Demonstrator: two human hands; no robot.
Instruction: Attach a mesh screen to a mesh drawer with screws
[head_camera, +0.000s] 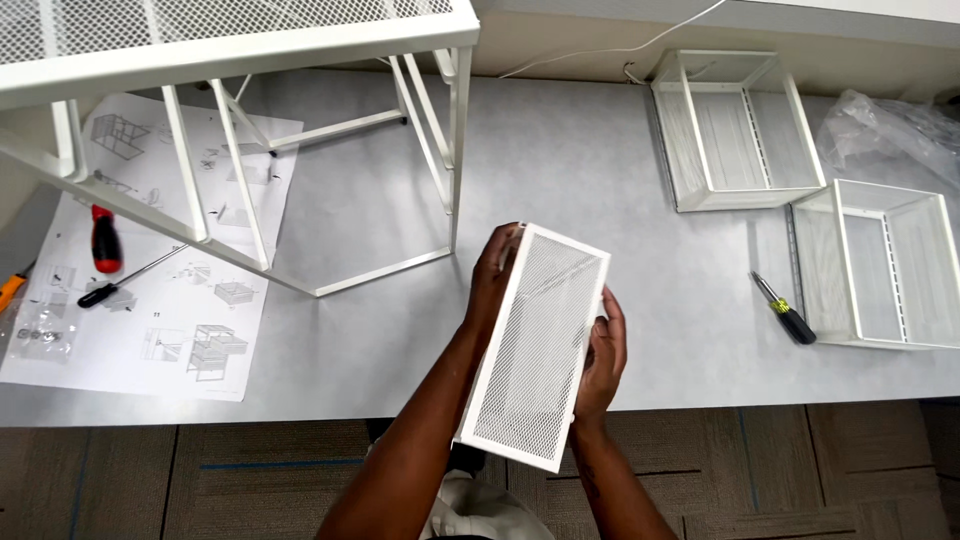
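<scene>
Grey tabletop (600, 160) fills most of the view, with carpet tiles showing along its near edge, and above that near edge a white mesh basket (535, 345) is held up in the air, clear of the surface, with its mesh bottom turned toward the camera and its length running near to far. It is gripped on both long sides: the left hand (492, 275) is curled around the left rim toward the far end, and the right hand (603, 355) is wrapped around the right rim lower down, both closed on the frame. The step in hand is judged to be the turning over and checking of this basket, so that it can be oriented before it is fitted. The next move is judged to call for a steady two-handed grip and a correct facing of the open side. To the far left, a white metal rack (250, 60) with a mesh top stands on the table, its legs over a printed instruction sheet (180, 330). On that sheet a red-handled screwdriver (104, 240) and a small bag of hardware (40, 335) are laid. To the far right, two more white baskets (735, 130) (880, 265) rest on the table, a black-and-yellow screwdriver (785, 310) lies between them, and crumpled clear plastic wrap (890, 125) sits at the far right.
</scene>
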